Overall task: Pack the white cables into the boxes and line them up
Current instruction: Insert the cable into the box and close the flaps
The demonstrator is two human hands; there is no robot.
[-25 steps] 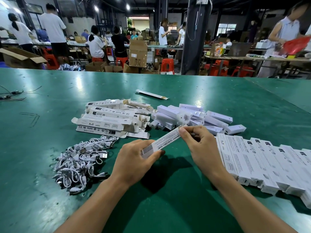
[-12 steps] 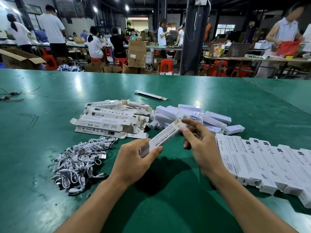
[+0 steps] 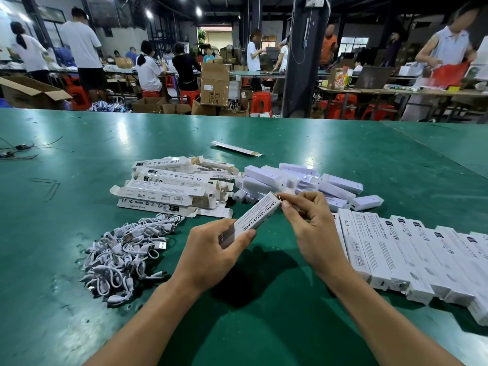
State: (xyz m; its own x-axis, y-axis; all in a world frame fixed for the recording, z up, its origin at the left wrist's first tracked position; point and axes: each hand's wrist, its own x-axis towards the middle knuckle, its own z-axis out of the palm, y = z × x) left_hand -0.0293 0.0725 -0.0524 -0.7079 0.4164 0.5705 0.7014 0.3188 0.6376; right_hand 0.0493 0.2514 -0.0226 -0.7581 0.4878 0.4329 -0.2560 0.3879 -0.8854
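Note:
My left hand [image 3: 211, 253] grips the near end of a long white printed box [image 3: 254, 216], held slanted above the green table. My right hand [image 3: 314, 231] pinches the box's far end with thumb and fingertips. A heap of coiled white cables [image 3: 124, 253] lies to the left of my left hand. Behind it sits a stack of flat empty boxes [image 3: 169, 190]. A pile of white lamp units [image 3: 301, 184] lies beyond my hands. A row of packed boxes [image 3: 401, 256] lies side by side on the right.
A single flat box [image 3: 236, 148] lies alone farther back on the green table [image 3: 264, 326]. Black wires [image 3: 18, 150] lie at the far left edge. Beyond the table, people work at other benches among cardboard cartons and red stools.
The box has tilted up a little, its far end rising. My right hand's fingers have shifted from the box's side to its far end tip.

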